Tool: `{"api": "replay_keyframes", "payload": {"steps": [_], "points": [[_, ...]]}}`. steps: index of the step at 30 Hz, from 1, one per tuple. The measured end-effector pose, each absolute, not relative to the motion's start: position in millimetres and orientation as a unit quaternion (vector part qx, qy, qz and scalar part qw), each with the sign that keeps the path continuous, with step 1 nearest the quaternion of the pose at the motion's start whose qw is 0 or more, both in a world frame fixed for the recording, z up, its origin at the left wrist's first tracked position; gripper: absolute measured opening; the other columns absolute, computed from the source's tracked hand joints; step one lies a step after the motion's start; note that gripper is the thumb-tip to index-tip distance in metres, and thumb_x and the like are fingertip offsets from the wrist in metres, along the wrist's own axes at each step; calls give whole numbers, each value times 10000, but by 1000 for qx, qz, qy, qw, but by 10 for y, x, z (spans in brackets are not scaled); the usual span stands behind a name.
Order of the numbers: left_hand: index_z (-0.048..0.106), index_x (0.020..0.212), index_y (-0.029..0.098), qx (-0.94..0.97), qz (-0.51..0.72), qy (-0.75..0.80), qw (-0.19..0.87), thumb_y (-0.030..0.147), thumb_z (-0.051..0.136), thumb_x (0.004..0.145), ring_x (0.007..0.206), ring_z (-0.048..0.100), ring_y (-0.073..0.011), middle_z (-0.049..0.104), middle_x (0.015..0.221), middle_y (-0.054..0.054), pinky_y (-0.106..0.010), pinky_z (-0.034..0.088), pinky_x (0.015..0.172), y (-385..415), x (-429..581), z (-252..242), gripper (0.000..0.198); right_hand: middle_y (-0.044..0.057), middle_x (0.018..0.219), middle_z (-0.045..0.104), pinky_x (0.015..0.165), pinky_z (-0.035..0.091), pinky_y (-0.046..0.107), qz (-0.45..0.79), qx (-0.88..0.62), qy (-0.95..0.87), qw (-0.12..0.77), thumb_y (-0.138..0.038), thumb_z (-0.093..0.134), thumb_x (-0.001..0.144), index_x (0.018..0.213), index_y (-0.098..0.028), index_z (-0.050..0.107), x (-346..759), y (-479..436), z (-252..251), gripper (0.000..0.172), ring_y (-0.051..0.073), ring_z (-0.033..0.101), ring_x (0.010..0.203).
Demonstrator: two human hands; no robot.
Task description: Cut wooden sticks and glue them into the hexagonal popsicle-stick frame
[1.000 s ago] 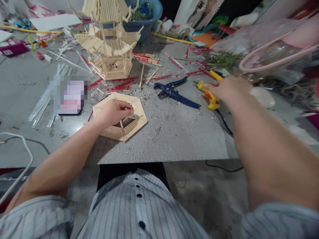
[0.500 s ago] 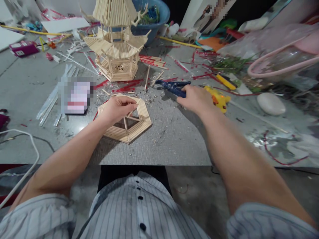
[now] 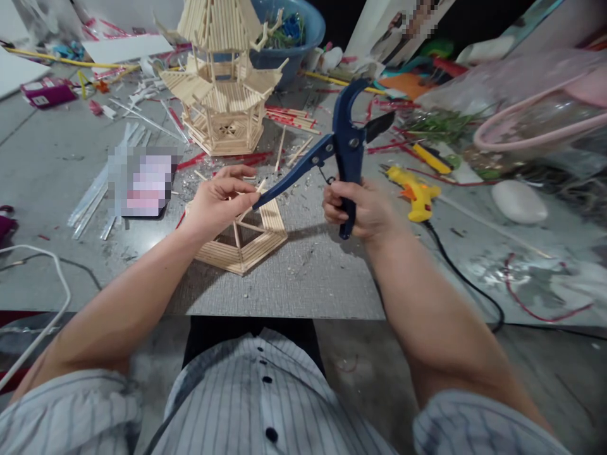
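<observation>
My right hand [image 3: 358, 205] is wrapped round one handle of a blue pipe cutter [image 3: 349, 145], raised above the table with its curved jaw and dark blade spread apart. The cutter's other handle slants down to my left hand [image 3: 220, 199], whose thumb and forefinger close at its end; the other fingers are loosely bent. Below my left hand lies a flat polygonal frame of wooden sticks [image 3: 253, 243], with spokes across its open middle. My left hand hides its left part. Behind stands a pagoda model made of sticks [image 3: 222, 101].
A yellow glue gun [image 3: 417, 193] lies right of my right hand, its black cord running off the front edge. At left are a phone [image 3: 147, 186] and clear glue sticks [image 3: 97, 183]. Red-marked sticks [image 3: 291, 117], a blue basin [image 3: 303, 47] and a white oval object [image 3: 519, 202] lie farther out.
My right hand has lifted the pipe cutter off the table and brought it left, its handles now spread. My left hand has gone from the frame's stick to the cutter's handle end.
</observation>
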State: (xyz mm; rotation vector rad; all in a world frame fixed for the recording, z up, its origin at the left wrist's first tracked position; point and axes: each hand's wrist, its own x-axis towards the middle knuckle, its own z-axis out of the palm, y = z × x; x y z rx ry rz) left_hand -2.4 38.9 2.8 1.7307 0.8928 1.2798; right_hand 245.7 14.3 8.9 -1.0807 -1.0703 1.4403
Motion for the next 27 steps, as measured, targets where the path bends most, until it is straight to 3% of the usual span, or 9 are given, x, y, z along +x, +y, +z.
{"api": "replay_keyframes", "payload": {"steps": [3, 5, 7, 10, 12, 15, 20, 24, 27], "points": [[742, 720, 185, 667, 471, 348, 461, 243, 735, 675, 885, 660, -160, 723, 897, -45, -290, 520, 782, 374, -22, 17, 73, -60, 557, 486, 352, 165, 221, 610, -447, -435, 489, -318, 731, 580, 736, -202, 596, 2418, 153, 42, 237, 29, 291, 345], [744, 746, 173, 663, 428, 364, 495, 279, 731, 689, 711, 649, -124, 718, 776, -31, -255, 517, 661, 342, -9, 21, 122, -52, 624, 558, 350, 181, 232, 625, -430, -427, 492, -288, 702, 562, 842, -211, 656, 2365, 156, -5, 295, 28, 285, 348], [740, 759, 158, 662, 401, 385, 503, 302, 727, 696, 606, 609, -95, 698, 689, -15, -222, 493, 577, 303, 9, 37, 158, -37, 730, 625, 372, 275, 241, 640, -406, -416, 502, -251, 682, 539, 872, -223, 672, 2292, 145, -60, 335, 37, 344, 387], [732, 774, 149, 657, 392, 404, 501, 307, 711, 713, 588, 598, -79, 700, 696, -9, -197, 484, 552, 251, 32, 67, 171, -15, 901, 680, 595, 488, 277, 661, -373, -406, 508, -211, 684, 529, 816, -243, 662, 2178, 100, -122, 289, 105, 578, 633], [729, 790, 150, 655, 394, 405, 502, 318, 707, 718, 609, 615, -85, 711, 726, -12, -199, 498, 566, 225, 42, 83, 184, -19, 944, 690, 797, 522, 354, 686, -349, -406, 493, -202, 685, 529, 761, -255, 632, 2126, 62, -133, 244, 174, 640, 878], [725, 802, 148, 649, 392, 398, 517, 359, 717, 711, 651, 645, -107, 722, 756, -28, -218, 526, 600, 197, 51, 104, 230, -14, 997, 703, 931, 482, 472, 719, -328, -413, 452, -214, 664, 538, 798, -269, 614, 2112, 14, -107, 271, 242, 612, 1085], [692, 768, 146, 620, 435, 410, 509, 425, 739, 700, 611, 636, -107, 704, 709, -31, -221, 520, 578, 221, 51, 118, 291, -14, 1141, 687, 994, 445, 497, 732, -306, -425, 436, -219, 624, 624, 966, -303, 620, 2205, 19, -54, 353, 235, 573, 1185], [633, 783, 170, 609, 475, 443, 456, 411, 672, 778, 540, 596, -85, 691, 696, -14, -205, 473, 511, 264, 33, 106, 244, -15, 1141, 688, 990, 461, 484, 720, -306, -426, 455, -233, 601, 666, 1003, -302, 621, 2278, 63, -60, 344, 221, 578, 1179], [626, 836, 176, 671, 476, 449, 348, 374, 601, 836, 589, 612, -94, 696, 728, -18, -218, 485, 573, 228, 16, 96, 199, 6, 1158, 677, 969, 473, 494, 700, -332, -435, 458, -262, 588, 673, 977, -295, 625, 2288, 78, -65, 308, 242, 559, 1203]]}}
